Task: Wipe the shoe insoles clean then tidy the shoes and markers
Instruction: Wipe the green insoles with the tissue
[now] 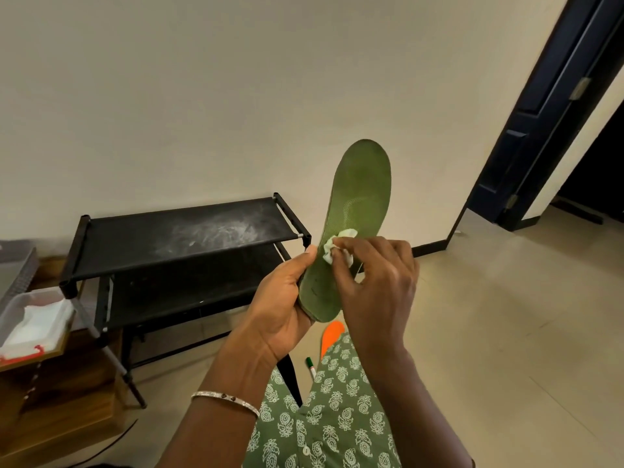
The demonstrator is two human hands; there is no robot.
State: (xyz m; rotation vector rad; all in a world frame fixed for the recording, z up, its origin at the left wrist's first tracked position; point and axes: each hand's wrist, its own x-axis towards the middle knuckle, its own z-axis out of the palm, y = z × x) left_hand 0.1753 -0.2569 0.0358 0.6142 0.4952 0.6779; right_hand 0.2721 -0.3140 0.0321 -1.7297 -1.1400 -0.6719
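Observation:
I hold a green shoe insole [363, 194] upright in front of me, toe end up. My left hand [285, 304] grips its heel end from the left side. My right hand [376, 282] pinches a small crumpled white wipe [332, 246] and presses it against the insole's middle. On the floor below, an orange insole [331, 336] peeks out behind my knee, and a green-capped marker [310, 366] lies beside it.
A black two-tier shoe rack [175, 244] with a dusty top shelf stands against the wall to the left. A clear plastic box with white tissue [33, 319] rests on a wooden unit at far left. A dark door [540, 123] stands open at right.

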